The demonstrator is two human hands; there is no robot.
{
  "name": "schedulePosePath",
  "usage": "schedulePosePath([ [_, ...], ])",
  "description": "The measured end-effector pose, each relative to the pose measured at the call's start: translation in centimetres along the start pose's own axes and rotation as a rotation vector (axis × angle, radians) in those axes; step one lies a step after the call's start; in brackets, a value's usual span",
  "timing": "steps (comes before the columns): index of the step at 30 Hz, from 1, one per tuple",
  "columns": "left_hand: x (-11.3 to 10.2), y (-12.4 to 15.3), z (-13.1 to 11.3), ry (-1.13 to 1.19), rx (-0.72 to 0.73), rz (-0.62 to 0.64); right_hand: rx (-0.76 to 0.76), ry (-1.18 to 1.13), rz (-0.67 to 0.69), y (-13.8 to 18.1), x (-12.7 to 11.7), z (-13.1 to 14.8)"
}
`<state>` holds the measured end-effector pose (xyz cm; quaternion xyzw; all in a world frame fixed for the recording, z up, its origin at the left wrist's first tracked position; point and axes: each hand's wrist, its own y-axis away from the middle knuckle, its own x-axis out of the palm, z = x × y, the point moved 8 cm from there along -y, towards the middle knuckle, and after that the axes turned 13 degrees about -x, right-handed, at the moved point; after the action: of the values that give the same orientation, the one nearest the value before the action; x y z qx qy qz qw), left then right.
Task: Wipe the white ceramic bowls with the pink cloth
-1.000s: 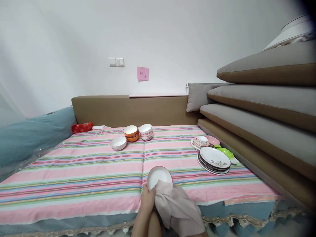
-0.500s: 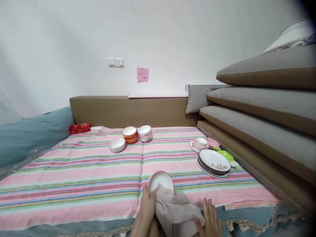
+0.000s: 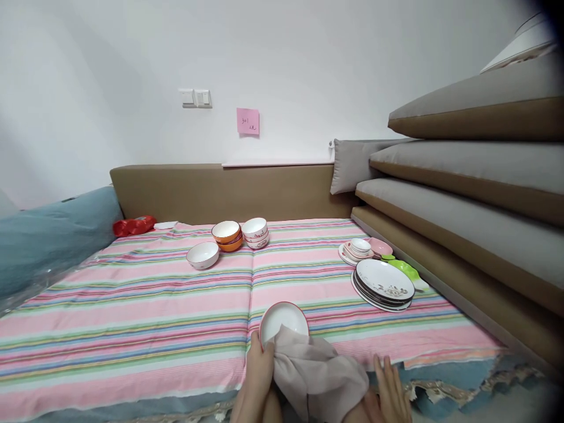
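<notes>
My left hand (image 3: pixel 259 363) grips a white bowl (image 3: pixel 284 317) with a red rim by its left side. A greyish-pink cloth (image 3: pixel 315 376) drapes over the bowl's near part and into its inside, and its edge lies at my left thumb. To the right, my right hand (image 3: pixel 391 390) has its fingers stretched out beside the cloth; its thumb side touches or lies under the fabric, I cannot tell which. The underside of the bowl is hidden.
A white bowl (image 3: pixel 202 256), stacked orange bowls (image 3: pixel 230 239) and stacked patterned bowls (image 3: pixel 256 233) stand farther back on the striped cloth (image 3: pixel 167 305). At right lie stacked plates (image 3: pixel 383 282), small dishes (image 3: pixel 359 249) and a green utensil (image 3: pixel 405 269), near piled cushions (image 3: pixel 462 170).
My right hand has shifted slightly right, and the cloth spreads a little farther that way. The left hand keeps its hold on the bowl. The whole view has tilted slightly.
</notes>
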<state>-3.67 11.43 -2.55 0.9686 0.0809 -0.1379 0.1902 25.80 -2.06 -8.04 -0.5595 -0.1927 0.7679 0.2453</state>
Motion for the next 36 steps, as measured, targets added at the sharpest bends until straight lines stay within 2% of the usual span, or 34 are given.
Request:
schedulePosePath([
  [5,0.1,-0.1,0.4,-0.039,0.017,0.032,0.061,-0.147,0.126,-5.4,1.1,1.3],
  [7,0.1,0.0,0.4,-0.044,0.026,0.037,0.095,-0.167,0.194,-6.3,2.4,0.8],
  [9,0.1,0.0,0.5,-0.05,0.012,0.029,0.092,-0.125,0.2,-6.8,3.3,-0.3],
  [12,0.0,0.1,0.6,-0.05,-0.026,0.012,-0.045,0.029,0.109,-7.7,3.2,-1.2],
  [17,0.2,0.1,0.8,-0.001,-0.049,0.036,-0.355,0.153,-0.039,-10.9,2.0,0.9],
  [19,0.2,0.0,1.3,0.021,-0.071,0.02,-0.391,0.143,-0.083,-12.6,1.6,1.7],
  [23,0.2,-0.1,2.0,0.027,-0.087,0.007,-0.36,0.113,-0.128,-14.8,1.6,2.2],
  [29,0.3,-0.1,2.2,0.067,-0.104,0.032,-0.313,0.105,-0.04,-13.8,2.7,1.6],
  [32,0.4,0.1,1.8,0.071,-0.116,0.054,-0.331,0.148,-0.006,-12.3,3.1,1.3],
  [36,0.0,0.7,1.1,0.079,-0.149,0.02,-0.37,0.193,0.021,-9.6,3.8,0.4],
])
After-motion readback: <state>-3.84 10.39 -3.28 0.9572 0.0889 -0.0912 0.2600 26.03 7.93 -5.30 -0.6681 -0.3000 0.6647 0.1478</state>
